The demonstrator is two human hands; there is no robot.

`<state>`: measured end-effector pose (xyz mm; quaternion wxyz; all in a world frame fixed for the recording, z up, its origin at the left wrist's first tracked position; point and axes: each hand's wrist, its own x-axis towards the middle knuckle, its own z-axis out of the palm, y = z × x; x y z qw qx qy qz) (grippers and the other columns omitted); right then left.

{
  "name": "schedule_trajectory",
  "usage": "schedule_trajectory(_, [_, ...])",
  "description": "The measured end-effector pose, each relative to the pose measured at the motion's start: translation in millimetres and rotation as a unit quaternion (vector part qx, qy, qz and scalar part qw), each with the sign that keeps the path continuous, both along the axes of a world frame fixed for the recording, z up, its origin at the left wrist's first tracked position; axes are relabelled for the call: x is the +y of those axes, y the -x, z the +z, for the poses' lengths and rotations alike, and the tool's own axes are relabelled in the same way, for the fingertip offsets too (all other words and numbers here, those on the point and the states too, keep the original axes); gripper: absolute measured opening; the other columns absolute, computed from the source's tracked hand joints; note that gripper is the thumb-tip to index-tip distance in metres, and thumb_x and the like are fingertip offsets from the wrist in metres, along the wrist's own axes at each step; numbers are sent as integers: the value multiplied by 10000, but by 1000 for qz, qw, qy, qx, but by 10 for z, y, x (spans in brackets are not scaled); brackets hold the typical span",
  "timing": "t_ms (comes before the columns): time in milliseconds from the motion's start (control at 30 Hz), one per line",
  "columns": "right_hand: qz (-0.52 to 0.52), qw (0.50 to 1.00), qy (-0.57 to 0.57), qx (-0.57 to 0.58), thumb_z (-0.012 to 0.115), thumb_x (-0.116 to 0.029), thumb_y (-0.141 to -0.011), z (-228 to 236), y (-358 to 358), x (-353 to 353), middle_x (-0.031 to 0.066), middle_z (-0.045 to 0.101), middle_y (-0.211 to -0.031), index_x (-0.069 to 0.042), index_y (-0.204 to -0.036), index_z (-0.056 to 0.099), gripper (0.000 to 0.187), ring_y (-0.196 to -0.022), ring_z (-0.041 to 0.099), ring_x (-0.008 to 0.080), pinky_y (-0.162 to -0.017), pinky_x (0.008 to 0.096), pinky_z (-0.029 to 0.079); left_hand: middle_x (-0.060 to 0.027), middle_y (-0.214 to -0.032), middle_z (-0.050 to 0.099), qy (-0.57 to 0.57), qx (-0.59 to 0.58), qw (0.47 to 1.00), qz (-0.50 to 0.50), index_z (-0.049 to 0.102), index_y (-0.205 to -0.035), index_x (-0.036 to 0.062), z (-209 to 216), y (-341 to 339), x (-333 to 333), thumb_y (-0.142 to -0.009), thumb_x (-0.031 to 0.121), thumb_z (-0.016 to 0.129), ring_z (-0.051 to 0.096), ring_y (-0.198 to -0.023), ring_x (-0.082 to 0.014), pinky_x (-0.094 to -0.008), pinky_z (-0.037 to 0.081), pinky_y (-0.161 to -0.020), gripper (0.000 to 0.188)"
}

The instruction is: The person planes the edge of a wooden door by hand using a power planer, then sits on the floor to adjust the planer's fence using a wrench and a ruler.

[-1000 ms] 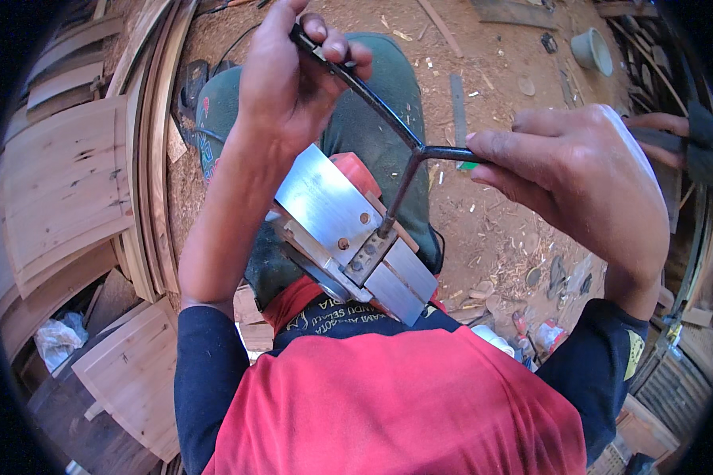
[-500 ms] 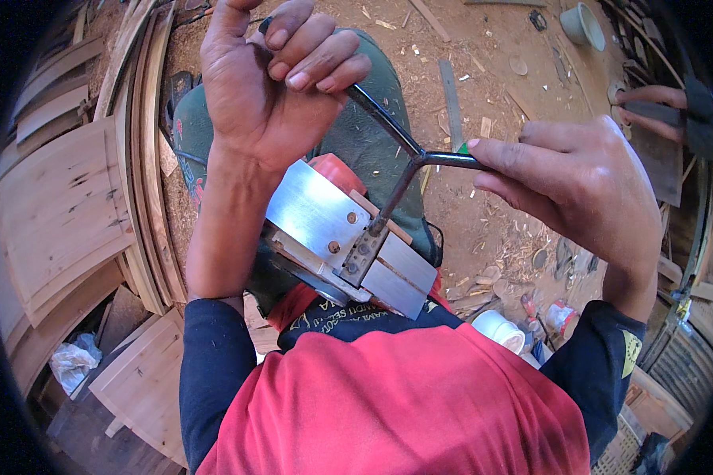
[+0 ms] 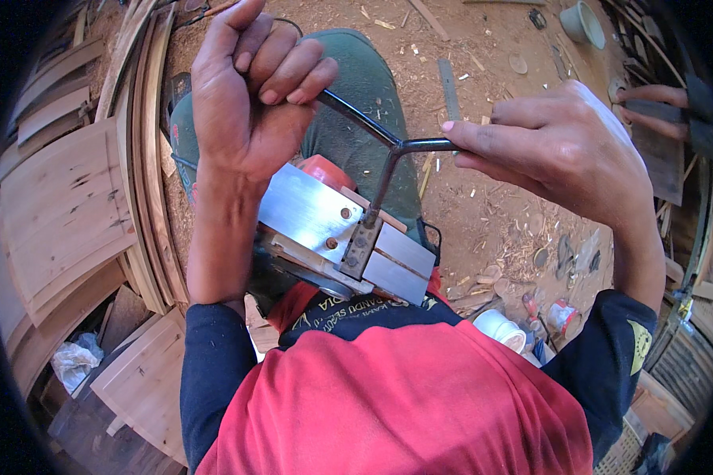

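Note:
A black three-armed Y socket wrench (image 3: 394,146) is held between both hands. My left hand (image 3: 253,103) is closed round its upper left arm, palm side showing. The arm on the right is pinched by my right hand (image 3: 554,154), whose fingers partly hide its end. The third arm points down to the cutter block of an upturned electric hand planer (image 3: 305,210), and its tip meets the bolts there. The planer rests on my lap, its two silver sole plates facing up. Part of its red-orange body (image 3: 325,172) shows behind the sole.
Wooden panels (image 3: 63,210) and long planks (image 3: 146,158) stand at the left. The dirt floor (image 3: 491,63) is strewn with shavings and offcuts. A pale bucket (image 3: 582,26) stands far right; a white tub (image 3: 499,328) sits near my right side. Another person's bare limbs (image 3: 653,111) show at right.
Both hands have shifted left with the wrench; my right hand has also risen a little. The wrench tip is still on the planer's cutter block.

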<state>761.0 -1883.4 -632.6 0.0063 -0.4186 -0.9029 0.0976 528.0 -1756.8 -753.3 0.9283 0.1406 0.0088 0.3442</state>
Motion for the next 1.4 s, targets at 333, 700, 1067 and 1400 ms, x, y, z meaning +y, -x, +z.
schedule_trajectory(333, [26, 998, 40, 43, 771, -207, -834, -200, -280, 136, 62, 628, -792, -139, -1116, 739, 292, -689, 637, 267, -597, 389, 497, 50, -502, 234, -59, 41, 992, 101, 342, -609, 179, 118, -6, -221, -1083, 252, 403, 250, -451, -91, -275, 287, -510, 484])
schedule_trajectory(700, [80, 983, -128, 101, 856, -219, -738, -401, -197, 256, -4, 630, -805, -193, -1123, 764, 396, -729, 573, 202, -612, 349, 457, 32, -558, 359, -204, 13, 971, 120, 426, -675, 174, 139, 240, -382, -1034, 402, 455, 369, -548, -118, -321, 328, -636, 426])
schedule_trajectory(1067, [10, 980, -147, 136, 687, -170, -888, -946, 126, 545, 66, 663, -1160, -223, -1210, 687, 327, -1107, 638, 238, -1032, 470, 448, -50, -796, 545, -547, 146, 797, 208, 602, -1020, 62, 427, -57, -801, -966, 667, 462, 488, -698, -181, -363, 392, -707, 623])
schedule_trajectory(1400, [12, 935, -182, 303, 663, -206, -922, -1370, 259, 571, 135, 501, -1480, -232, -1307, 675, 387, -1349, 497, 375, -1113, 443, 410, -134, -853, 622, -644, 242, 669, 279, 660, -1040, 36, 698, -624, -1119, -901, 181, 682, 649, -846, -321, -415, 491, -757, 202])
